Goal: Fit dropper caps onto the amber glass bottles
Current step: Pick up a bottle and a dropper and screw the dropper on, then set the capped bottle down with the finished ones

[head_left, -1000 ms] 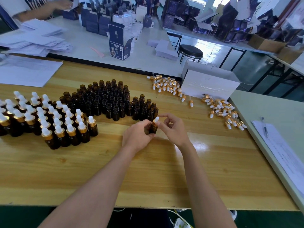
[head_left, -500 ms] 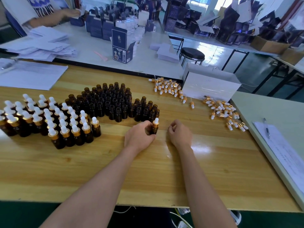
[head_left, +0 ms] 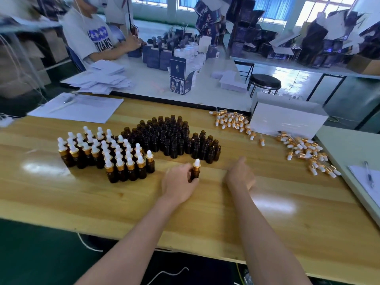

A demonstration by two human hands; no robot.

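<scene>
A small amber glass bottle with a gold-collared white dropper cap [head_left: 195, 171] is held upright on the pale wooden table [head_left: 82, 198] at frame centre, gripped by the curled fingers of the left hand [head_left: 178, 182], while the blurred right hand [head_left: 239, 174] is seen relaxed and empty to its right, below a cluster of uncapped amber bottles [head_left: 174, 138].

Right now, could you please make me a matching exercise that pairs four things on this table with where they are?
1 capped bottle group
2 uncapped bottles
3 loose dropper caps
4 single capped bottle

A gripped by the left hand
B beside the white box
C left part of the table
D middle of the table

Pairs: 1-C, 2-D, 3-B, 4-A.
</scene>
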